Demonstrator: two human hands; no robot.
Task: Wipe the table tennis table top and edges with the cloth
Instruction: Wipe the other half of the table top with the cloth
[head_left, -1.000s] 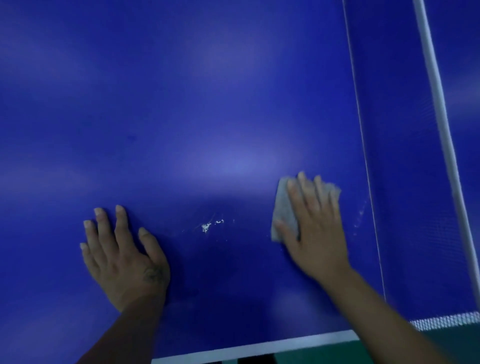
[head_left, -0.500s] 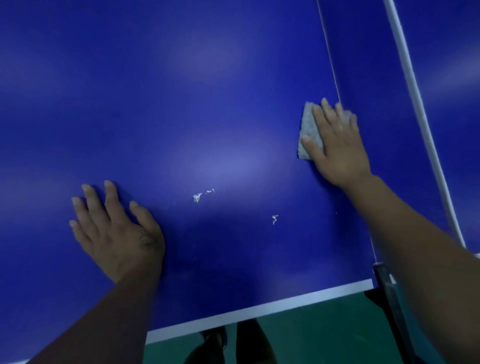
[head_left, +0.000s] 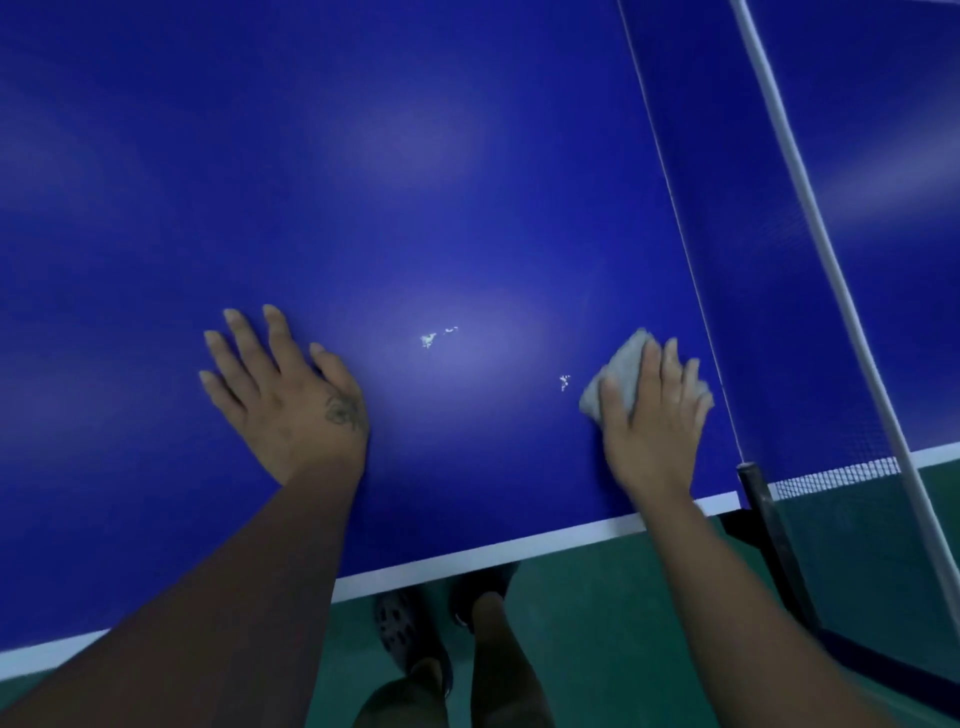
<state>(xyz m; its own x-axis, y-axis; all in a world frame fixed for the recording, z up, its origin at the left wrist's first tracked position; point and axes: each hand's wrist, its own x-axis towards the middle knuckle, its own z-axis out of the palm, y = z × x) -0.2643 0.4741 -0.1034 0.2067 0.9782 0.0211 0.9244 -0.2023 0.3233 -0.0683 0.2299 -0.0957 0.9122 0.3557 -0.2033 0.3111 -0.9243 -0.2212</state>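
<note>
The blue table tennis table top (head_left: 363, 208) fills most of the head view, with a white edge line (head_left: 467, 558) along its near side. My right hand (head_left: 652, 415) presses a grey cloth (head_left: 618, 374) flat on the top with straight fingers, close to the net. My left hand (head_left: 283, 387) rests flat on the top, fingers spread, well left of the cloth. Small white chipped spots (head_left: 428, 340) lie between the hands, and another spot (head_left: 564, 382) sits just left of the cloth.
The net (head_left: 779, 312) with its white top band (head_left: 810, 218) runs along the right. A black net post (head_left: 756, 488) clamps at the table's near edge. Below the edge are the green floor (head_left: 623, 623) and my feet (head_left: 410, 639).
My right hand has drawn the cloth back along the net toward the near edge after pushing it far out. The left hand stays planted on the top.
</note>
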